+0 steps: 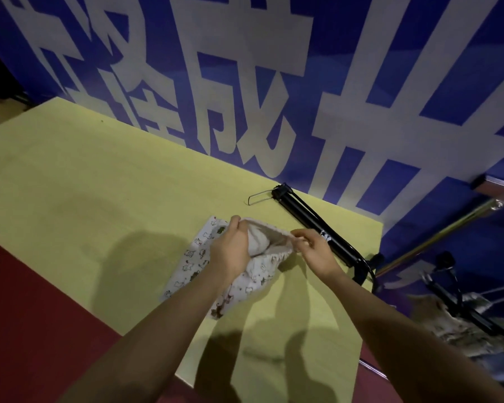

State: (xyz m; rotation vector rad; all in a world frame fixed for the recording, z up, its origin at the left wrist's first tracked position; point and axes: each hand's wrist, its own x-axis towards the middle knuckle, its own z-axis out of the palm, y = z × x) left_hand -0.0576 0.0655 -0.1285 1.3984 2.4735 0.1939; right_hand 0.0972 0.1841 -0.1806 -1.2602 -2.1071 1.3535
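Left hand (230, 251), right hand (317, 254), one pouch (192, 266)

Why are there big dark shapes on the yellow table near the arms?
Head view: they are arm shadows on the yellow table. There are several, so there is likely more than one lamp. The left hand and right hand gripping the printed bag look fairly sharp.

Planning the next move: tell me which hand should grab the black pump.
Right, probably. The right hand pinches the rim of the bag just beside the pump; the left hand grips the opposite rim, with the open mouth between it and the pump.
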